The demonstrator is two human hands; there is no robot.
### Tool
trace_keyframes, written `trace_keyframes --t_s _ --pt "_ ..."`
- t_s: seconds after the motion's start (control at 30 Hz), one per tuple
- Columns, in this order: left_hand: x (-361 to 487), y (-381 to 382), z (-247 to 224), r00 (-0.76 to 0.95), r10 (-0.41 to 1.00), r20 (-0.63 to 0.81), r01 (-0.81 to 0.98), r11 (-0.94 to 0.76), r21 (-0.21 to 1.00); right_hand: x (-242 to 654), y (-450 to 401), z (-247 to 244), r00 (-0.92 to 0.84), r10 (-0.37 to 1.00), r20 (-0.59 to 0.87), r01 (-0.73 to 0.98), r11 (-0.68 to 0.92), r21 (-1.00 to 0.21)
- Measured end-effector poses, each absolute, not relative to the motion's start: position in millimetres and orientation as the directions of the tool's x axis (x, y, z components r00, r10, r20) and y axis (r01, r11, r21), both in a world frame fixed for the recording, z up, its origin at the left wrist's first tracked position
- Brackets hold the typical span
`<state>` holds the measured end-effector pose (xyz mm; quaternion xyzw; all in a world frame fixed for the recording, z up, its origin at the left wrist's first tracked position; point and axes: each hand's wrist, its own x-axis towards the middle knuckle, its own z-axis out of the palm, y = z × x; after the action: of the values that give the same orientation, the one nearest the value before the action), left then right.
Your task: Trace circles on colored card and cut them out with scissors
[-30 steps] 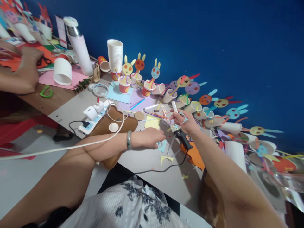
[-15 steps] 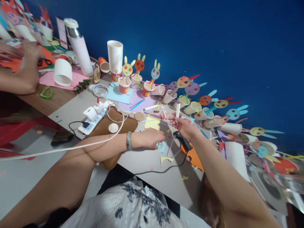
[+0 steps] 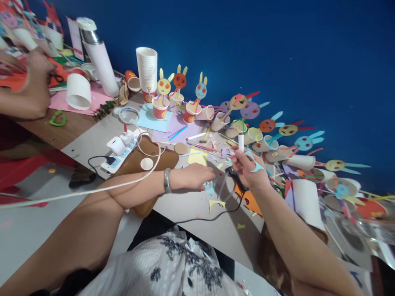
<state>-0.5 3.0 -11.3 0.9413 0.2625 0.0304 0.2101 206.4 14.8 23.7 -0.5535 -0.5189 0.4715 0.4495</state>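
My left hand (image 3: 194, 176), with a bangle at its wrist, rests low over the table with its fingers curled down at a small light blue piece of paper (image 3: 210, 188). Its fingertips are partly hidden. Farther right, my right hand (image 3: 247, 168) is raised and closed around a white marker-like stick (image 3: 241, 143) that stands upright between thumb and fingers. Another light blue paper piece (image 3: 254, 161) shows against that hand; whether it is gripped I cannot tell. Just below lies a black glue gun-like tool (image 3: 237, 179) with a cord.
Paper cups with rabbit-faced figures (image 3: 160, 107) line the blue wall. A cup stack (image 3: 147, 68) and a flask (image 3: 101, 65) stand at the back left. A power strip (image 3: 120, 158), a brown pouch (image 3: 148, 154) and a white cable lie left. Another person's arm (image 3: 24, 94) is far left.
My right hand has shifted slightly right with the white stick, and the light blue paper beside it shows more fully. My left hand has stayed nearly in place.
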Motion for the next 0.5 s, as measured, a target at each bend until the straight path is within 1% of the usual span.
trace_keyframes --t_s 0.13,0.3,0.43,0.5 --pt "-1.9 2.9 -8.7 0.865 0.499 -0.057 0.475 -0.776 0.416 202.6 16.3 26.6 0.016 0.997 -0.075 0.161 -0.077 -0.984" --pt "-0.6 6.2 -18.1 0.864 0.502 -0.027 0.462 -0.771 0.438 202.6 12.0 22.2 0.000 0.991 -0.130 0.120 -0.129 -0.984" --pt "0.7 8.1 -25.2 0.861 0.508 -0.015 0.457 -0.761 0.460 208.6 3.4 15.0 -0.016 0.991 -0.135 0.169 -0.131 -0.977" --pt "0.2 7.7 -24.3 0.862 0.507 -0.005 0.451 -0.762 0.464 213.9 0.2 14.4 -0.058 0.987 -0.150 0.255 -0.130 -0.958"
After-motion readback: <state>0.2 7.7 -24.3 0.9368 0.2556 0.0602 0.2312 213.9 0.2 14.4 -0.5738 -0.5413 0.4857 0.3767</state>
